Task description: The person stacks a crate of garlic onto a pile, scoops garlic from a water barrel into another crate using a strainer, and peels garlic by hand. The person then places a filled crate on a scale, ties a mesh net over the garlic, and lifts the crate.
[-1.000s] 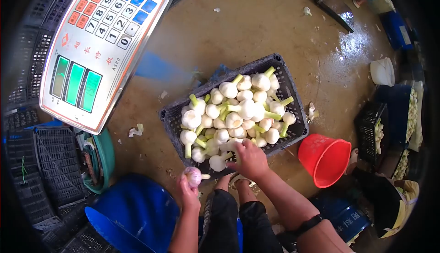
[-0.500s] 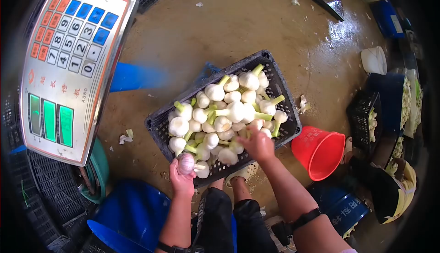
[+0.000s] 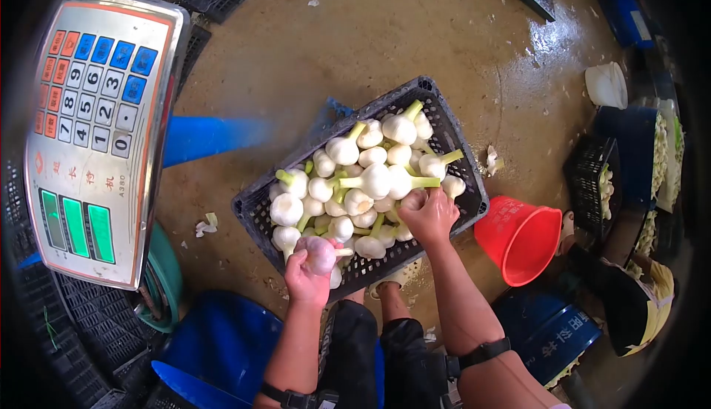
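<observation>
My left hand (image 3: 306,281) is closed around a purple-tinged garlic bulb (image 3: 320,254), its cut stem pointing right, above the near left edge of a black plastic crate (image 3: 255,225). White garlic bulbs (image 3: 375,181) with short green stems fill much of that crate, heaped in a pile. At the right side of the heap, my right hand (image 3: 434,221) has its fingers curled round a pinkish garlic bulb (image 3: 414,200). The back of this hand hides part of that bulb.
A scale display (image 3: 104,135) with a keypad rises at the left on a blue post (image 3: 207,140). The red bucket (image 3: 517,238) touches or nearly touches the crate's right side. Blue barrels (image 3: 544,335) stand nearby. A person (image 3: 629,298) is at the far right. Garlic scraps (image 3: 207,224) lie on the floor.
My left hand has lifted slightly and shifted right with its bulb. My right hand, blurred before, has moved a little right and up and closed on a bulb. The view has shifted slightly.
</observation>
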Demonstrator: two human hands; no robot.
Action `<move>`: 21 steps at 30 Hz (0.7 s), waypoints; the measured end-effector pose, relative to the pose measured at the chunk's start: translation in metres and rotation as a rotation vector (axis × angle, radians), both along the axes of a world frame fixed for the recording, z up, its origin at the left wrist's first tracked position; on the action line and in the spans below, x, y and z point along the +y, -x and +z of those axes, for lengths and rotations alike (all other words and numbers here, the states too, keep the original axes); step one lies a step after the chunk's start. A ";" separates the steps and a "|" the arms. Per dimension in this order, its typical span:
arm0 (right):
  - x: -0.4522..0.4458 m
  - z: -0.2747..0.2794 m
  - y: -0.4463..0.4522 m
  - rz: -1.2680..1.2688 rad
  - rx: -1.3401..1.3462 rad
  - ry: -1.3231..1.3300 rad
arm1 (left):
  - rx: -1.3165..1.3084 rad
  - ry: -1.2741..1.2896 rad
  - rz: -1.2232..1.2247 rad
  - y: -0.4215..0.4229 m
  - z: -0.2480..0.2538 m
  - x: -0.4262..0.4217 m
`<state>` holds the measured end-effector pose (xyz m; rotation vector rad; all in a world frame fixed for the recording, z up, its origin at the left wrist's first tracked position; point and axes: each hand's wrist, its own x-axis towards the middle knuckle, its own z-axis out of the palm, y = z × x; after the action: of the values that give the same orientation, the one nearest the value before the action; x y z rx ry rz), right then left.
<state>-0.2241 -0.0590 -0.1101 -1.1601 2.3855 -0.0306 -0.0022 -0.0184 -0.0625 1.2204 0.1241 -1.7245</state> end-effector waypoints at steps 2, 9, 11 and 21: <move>0.004 0.022 -0.002 0.123 -0.055 0.210 | -0.051 0.065 -0.095 0.001 0.003 -0.004; 0.030 0.114 -0.020 0.000 -0.535 0.257 | -0.479 0.425 -0.797 0.034 0.050 -0.003; 0.041 0.131 -0.030 0.025 -0.634 0.235 | -0.577 0.452 -0.929 0.044 0.066 -0.004; 0.053 0.175 0.009 0.662 -0.771 0.271 | 0.128 0.297 -0.806 0.017 0.089 0.000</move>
<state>-0.2329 -0.0063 0.0651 -1.6351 1.2941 -0.4937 -0.0192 -0.0186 0.0265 0.9910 -0.6072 -2.3964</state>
